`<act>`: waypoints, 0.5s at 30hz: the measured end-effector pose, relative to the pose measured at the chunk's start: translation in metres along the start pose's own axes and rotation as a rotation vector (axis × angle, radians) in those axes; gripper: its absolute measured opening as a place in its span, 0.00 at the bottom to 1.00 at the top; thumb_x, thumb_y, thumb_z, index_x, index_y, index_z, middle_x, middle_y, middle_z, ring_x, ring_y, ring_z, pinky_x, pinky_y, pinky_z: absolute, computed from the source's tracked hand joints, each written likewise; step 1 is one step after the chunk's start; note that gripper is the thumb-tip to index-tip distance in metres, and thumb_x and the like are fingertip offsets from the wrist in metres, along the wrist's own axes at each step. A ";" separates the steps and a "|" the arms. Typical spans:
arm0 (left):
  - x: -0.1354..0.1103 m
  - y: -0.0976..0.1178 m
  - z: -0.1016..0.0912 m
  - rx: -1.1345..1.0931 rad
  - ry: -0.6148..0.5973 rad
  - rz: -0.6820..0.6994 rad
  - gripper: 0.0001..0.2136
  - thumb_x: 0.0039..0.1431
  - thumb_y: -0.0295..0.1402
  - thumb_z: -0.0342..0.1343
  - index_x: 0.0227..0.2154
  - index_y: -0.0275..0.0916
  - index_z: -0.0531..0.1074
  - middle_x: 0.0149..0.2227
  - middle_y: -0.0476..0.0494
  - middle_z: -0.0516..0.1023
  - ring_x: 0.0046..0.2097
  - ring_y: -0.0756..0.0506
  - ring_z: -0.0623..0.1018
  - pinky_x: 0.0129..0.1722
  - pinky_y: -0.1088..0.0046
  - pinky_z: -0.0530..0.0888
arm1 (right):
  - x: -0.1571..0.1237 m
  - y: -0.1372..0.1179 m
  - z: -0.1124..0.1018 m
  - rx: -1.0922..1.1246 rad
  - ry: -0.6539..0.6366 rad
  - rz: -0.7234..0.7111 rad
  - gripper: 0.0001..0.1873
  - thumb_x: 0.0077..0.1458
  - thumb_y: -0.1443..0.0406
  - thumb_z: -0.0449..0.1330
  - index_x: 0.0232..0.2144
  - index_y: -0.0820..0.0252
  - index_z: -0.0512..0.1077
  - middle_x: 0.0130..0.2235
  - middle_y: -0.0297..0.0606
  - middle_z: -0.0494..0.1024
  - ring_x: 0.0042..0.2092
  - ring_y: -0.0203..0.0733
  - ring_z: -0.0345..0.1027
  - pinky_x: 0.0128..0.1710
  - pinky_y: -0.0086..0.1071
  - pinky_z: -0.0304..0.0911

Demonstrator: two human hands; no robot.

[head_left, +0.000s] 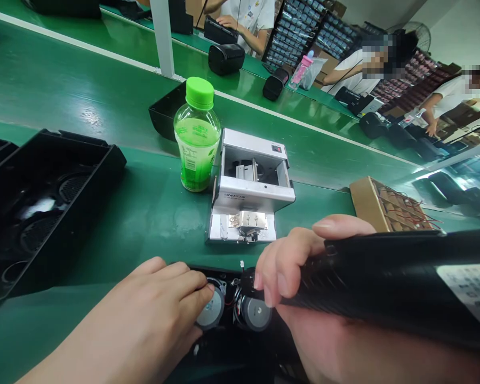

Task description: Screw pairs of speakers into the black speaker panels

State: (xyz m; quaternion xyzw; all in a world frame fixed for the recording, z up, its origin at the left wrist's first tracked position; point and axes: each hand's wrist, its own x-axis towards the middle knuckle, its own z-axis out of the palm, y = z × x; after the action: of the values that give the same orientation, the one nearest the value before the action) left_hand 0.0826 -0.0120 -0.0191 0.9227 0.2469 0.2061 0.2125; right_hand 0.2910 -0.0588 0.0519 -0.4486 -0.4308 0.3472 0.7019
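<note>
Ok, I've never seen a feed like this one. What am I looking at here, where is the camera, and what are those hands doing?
There is no machine arm here: one camera sits on a person's head and looks forward and down at their own two bare hands. The left hand lies with its fingertips on a round silver speaker part; a second round part sits right beside it, both in a black housing. The right hand is closed around a black tool that points toward those parts. On the green bench stand a green-capped bottle, a small silver machine, a black tray on the left and a cardboard box of wired parts. The people at the back are other workers.
</note>
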 end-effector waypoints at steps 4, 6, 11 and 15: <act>-0.001 0.001 0.000 -0.023 -0.003 -0.034 0.12 0.62 0.27 0.58 0.45 0.48 0.80 0.41 0.54 0.86 0.39 0.43 0.80 0.40 0.61 0.60 | 0.000 0.003 0.000 0.114 0.025 -0.085 0.28 0.72 0.40 0.52 0.50 0.52 0.78 0.25 0.33 0.75 0.21 0.42 0.66 0.22 0.39 0.69; -0.001 0.003 -0.002 -0.017 -0.008 -0.042 0.12 0.63 0.28 0.59 0.46 0.49 0.80 0.42 0.55 0.87 0.40 0.43 0.80 0.40 0.61 0.60 | 0.001 0.004 0.001 0.124 0.027 -0.085 0.26 0.72 0.43 0.52 0.50 0.53 0.78 0.25 0.33 0.75 0.21 0.41 0.67 0.22 0.38 0.69; 0.000 0.004 -0.004 0.014 -0.031 -0.046 0.11 0.68 0.29 0.59 0.48 0.49 0.81 0.44 0.54 0.88 0.41 0.43 0.81 0.41 0.62 0.62 | 0.000 0.005 0.002 0.101 0.028 -0.067 0.27 0.72 0.40 0.53 0.50 0.51 0.78 0.25 0.32 0.75 0.21 0.41 0.67 0.22 0.38 0.70; 0.004 0.004 -0.004 -0.008 -0.021 -0.050 0.08 0.66 0.29 0.60 0.43 0.47 0.82 0.41 0.54 0.88 0.38 0.43 0.80 0.38 0.62 0.60 | 0.000 0.006 0.003 0.088 0.029 -0.056 0.36 0.69 0.32 0.49 0.49 0.50 0.79 0.25 0.33 0.75 0.20 0.41 0.67 0.22 0.38 0.69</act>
State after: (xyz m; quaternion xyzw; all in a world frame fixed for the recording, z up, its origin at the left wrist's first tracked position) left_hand 0.0852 -0.0119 -0.0132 0.9174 0.2669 0.1919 0.2241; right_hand 0.2875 -0.0562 0.0471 -0.4102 -0.4173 0.3395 0.7365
